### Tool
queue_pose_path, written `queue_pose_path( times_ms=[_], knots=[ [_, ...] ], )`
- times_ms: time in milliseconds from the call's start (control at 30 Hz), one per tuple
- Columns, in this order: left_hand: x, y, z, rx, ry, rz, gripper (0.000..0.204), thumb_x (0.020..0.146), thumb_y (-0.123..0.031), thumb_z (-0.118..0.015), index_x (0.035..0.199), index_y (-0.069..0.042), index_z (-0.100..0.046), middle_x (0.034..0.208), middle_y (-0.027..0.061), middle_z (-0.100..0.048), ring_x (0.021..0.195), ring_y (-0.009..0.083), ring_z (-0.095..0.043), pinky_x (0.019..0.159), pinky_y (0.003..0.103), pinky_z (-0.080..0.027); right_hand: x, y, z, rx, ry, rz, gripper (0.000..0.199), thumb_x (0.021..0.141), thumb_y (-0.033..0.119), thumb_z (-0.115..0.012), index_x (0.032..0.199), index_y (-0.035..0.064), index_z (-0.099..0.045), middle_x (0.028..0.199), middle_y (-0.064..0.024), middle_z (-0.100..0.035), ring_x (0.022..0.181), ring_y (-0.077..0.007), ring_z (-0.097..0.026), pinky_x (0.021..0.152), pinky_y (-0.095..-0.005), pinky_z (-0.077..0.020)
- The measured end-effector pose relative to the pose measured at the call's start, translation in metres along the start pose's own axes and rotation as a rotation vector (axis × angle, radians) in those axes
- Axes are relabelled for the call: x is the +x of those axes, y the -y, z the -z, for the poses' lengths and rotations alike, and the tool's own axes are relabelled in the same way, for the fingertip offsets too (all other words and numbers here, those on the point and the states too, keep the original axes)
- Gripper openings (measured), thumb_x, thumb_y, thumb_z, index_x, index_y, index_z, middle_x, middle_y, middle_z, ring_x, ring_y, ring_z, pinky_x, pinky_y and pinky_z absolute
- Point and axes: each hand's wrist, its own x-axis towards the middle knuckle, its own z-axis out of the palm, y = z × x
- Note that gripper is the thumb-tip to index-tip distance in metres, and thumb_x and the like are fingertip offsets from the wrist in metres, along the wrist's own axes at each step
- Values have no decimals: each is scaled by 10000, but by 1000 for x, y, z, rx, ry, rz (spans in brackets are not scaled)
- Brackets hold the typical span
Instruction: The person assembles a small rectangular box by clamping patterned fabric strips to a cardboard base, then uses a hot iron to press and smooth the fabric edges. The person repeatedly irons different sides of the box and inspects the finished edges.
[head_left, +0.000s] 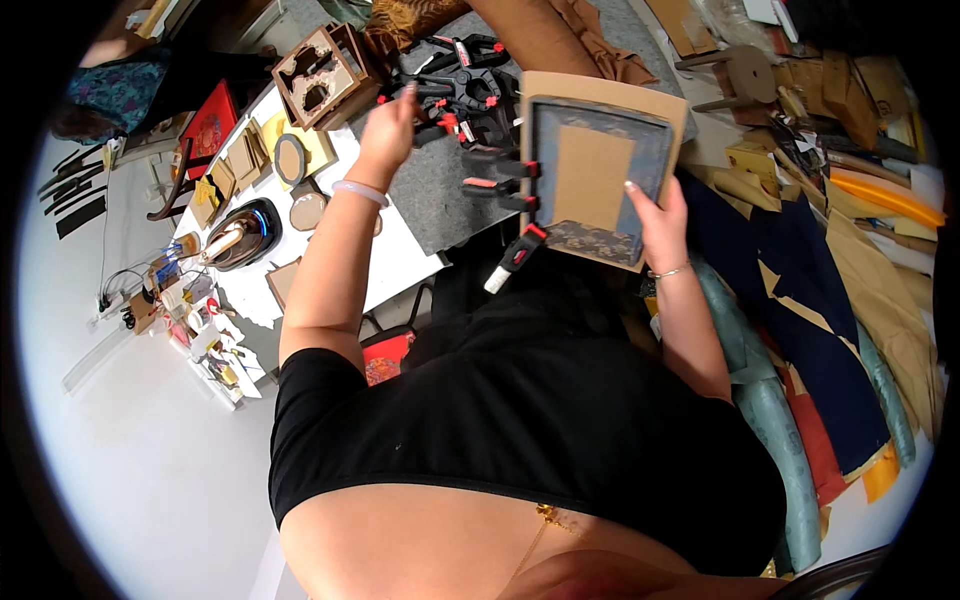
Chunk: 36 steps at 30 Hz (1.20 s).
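Your right grip (661, 218) holds a clamped, blue-edged cardboard panel (590, 180); your left grip (386, 132) is near black-and-red clamps (477, 90) on the desk (428, 205).

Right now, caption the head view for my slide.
Right hand holds a blue-bordered board with spring clamps on its edge; left hand beside piled black clamps.

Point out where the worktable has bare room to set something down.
Bare grey surface lies just nearer than the clamp pile, bordering a bare white strip right of the left forearm. Crowded: the clamp pile itself and around the black appliance.
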Motion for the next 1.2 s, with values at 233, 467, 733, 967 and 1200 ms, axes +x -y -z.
queue_pose_path(
  times_ms=[233, 467, 733, 967, 1200],
  knots=[
    [16, 104, -57, 389, -357, -195, 410, 1070, -351, -472, 969, -21, -692, 1033, 240, -688, 969, 472, -638, 852, 553, -495, 2, 12, 38, 145, -57, -79, 383, 975, 70, -664, 1331, 4, -538, 1247, -82, -657, 1093, -183, -636, 934, -331, -506],
    [-27, 18, -72, -422, -194, -336, 411, 1089, -314, -451, 1190, 9, -684, 1129, 176, -687, 1063, 354, -636, 967, 397, -484, -3, 11, 15, 241, 15, -161, 405, 976, 65, -656, 1356, 6, -529, 1278, -79, -641, 1118, -178, -627, 936, -341, -510],
    [-58, -20, -38, 243, -29, -542, 643, 1067, -435, -450, 630, -8, -650, 671, 214, -643, 674, 449, -626, 654, 520, -513, -4, 15, -17, 152, 126, -140, 326, 955, 77, -703, 1247, 1, -581, 1178, -56, -683, 1045, -135, -629, 933, -304, -499],
    [-27, 71, -15, 242, -149, -80, 664, 1083, -483, -369, 828, 28, -708, 925, 275, -700, 920, 461, -661, 871, 517, -511, 6, 19, 10, 52, 6, -154, 409, 978, 109, -677, 1342, -9, -532, 1264, -95, -649, 1122, -192, -632, 937, -336, -513],
    [-27, 57, -73, -71, -344, -197, 513, 1079, -408, -438, 1179, 26, -691, 1286, 251, -640, 1225, 434, -585, 1081, 428, -439, 11, 16, 14, 152, -53, -164, 371, 968, 114, -692, 1297, 8, -558, 1226, -81, -659, 1076, -183, -644, 893, -337, -526]
  ],
)
